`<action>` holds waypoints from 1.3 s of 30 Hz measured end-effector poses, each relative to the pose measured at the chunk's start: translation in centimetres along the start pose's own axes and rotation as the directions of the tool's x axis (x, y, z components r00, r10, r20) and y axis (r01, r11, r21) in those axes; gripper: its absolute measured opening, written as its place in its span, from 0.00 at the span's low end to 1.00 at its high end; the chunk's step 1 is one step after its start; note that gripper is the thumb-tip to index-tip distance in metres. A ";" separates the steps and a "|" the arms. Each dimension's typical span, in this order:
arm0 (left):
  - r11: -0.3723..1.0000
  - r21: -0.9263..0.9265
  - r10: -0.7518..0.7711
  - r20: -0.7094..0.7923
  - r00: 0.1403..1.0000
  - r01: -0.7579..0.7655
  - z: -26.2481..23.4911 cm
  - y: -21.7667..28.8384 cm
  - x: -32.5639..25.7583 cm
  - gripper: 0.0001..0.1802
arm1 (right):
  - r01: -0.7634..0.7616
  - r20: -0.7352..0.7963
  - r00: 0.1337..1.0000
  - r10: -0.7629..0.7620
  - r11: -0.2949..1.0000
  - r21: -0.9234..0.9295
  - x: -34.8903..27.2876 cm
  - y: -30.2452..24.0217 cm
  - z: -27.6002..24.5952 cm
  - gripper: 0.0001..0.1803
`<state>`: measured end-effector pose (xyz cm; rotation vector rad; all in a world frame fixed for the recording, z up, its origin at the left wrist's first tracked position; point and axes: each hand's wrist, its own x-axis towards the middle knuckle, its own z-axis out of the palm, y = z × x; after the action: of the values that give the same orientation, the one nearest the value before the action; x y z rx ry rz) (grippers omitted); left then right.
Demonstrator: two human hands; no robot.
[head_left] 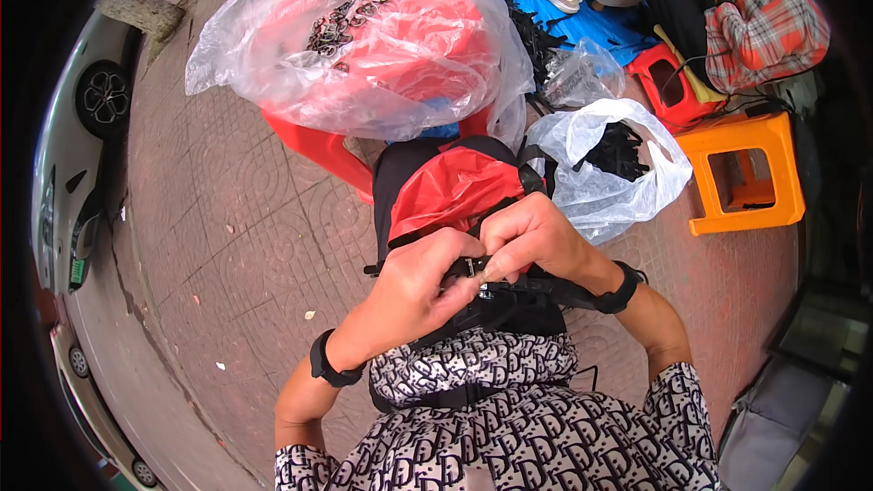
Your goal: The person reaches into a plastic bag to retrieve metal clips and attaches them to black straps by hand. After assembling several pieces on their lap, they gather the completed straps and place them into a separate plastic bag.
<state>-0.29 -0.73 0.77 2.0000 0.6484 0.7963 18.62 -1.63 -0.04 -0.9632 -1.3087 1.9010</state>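
Observation:
My left hand and my right hand meet above my lap, thumbs and fingers pinched together. Between them is a small black strap with a shiny metal bit; the fingers cover most of it. More black pieces lie on my lap just under the hands. A red plastic sheet is spread over my thighs beyond them. In front, a large clear plastic bag lies open over a red stool, with a heap of small dark metal buckles inside.
To the right, a white plastic bag holds black strips. Beside it stand an orange stool and a red stool. A person in a plaid top sits near a blue sheet. Parked cars line the left.

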 end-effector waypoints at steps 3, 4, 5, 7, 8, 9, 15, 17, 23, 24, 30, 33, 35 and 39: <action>0.954 -0.206 -0.198 0.109 0.974 0.217 -0.5 0.4 -0.3 0.12 | 0.102 0.020 0.994 -0.103 0.994 0.034 -0.2 0.2 0.4 0.06; 0.953 -0.206 -0.201 0.111 0.973 0.220 -0.5 0.4 -0.4 0.12 | 0.126 0.017 0.992 -0.127 0.990 0.061 -0.2 0.4 0.6 0.06; 0.939 -0.268 -0.195 0.105 0.975 0.217 -0.5 0.3 -0.4 0.12 | 0.126 0.016 0.992 -0.127 0.990 0.064 -0.2 0.5 0.7 0.06; 0.921 -0.326 -0.191 0.097 0.977 0.212 -0.3 0.3 -0.6 0.11 | 0.165 0.036 0.985 -0.167 0.985 0.057 -0.3 0.6 0.8 0.06; 0.896 -0.381 -0.206 0.099 0.974 0.228 -0.1 0.3 -0.7 0.11 | 0.167 0.036 0.985 -0.169 0.984 0.058 -0.4 0.7 0.8 0.06; 0.870 -0.432 -0.218 0.098 0.971 0.239 0.0 0.2 -0.7 0.11 | 0.204 0.043 0.978 -0.206 0.978 0.042 -0.4 0.8 0.7 0.07; 0.888 -0.400 -0.237 0.021 0.971 0.225 0.6 -0.3 -1.0 0.11 | 0.401 0.021 0.914 -0.404 0.897 -0.187 -0.4 0.7 0.4 0.10; 0.870 -0.443 -0.246 -0.015 0.969 0.214 1.0 -0.2 -1.0 0.11 | 0.457 0.015 0.884 -0.467 0.860 -0.227 -0.4 0.7 0.4 0.08; 0.669 -0.725 -0.308 -0.073 0.949 0.162 2.4 -0.5 -1.6 0.13 | 0.475 -0.051 0.880 -0.473 0.879 0.037 -0.3 1.3 0.7 0.10; 0.754 -0.631 -0.284 -0.064 0.957 0.182 2.2 -0.5 -1.6 0.13 | 0.474 -0.054 0.880 -0.472 0.880 0.038 -0.3 1.6 0.7 0.10; 0.991 -0.060 -0.115 0.040 0.993 0.117 0.2 0.9 0.0 0.13 | 0.546 0.057 0.805 -0.591 0.699 -0.461 -0.9 1.1 -0.4 0.10; 0.993 0.000 -0.118 0.070 0.991 0.118 0.1 0.8 -0.3 0.13 | 0.582 0.115 0.729 -0.675 0.523 -0.623 -1.0 0.6 -0.2 0.10; 0.992 0.016 -0.128 0.061 0.990 0.127 0.2 0.6 -0.5 0.13 | 0.580 0.083 0.735 -0.673 0.560 -0.591 -1.1 0.8 0.0 0.10; 0.986 -0.109 -0.124 0.039 0.992 0.127 0.4 0.5 -0.6 0.13 | 0.493 -0.112 0.841 -0.530 0.835 -0.245 -1.3 1.7 0.7 0.08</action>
<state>-0.30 -1.59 0.81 1.8486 0.6895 0.7077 18.52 -3.53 -1.17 -0.7536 -1.4975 1.2576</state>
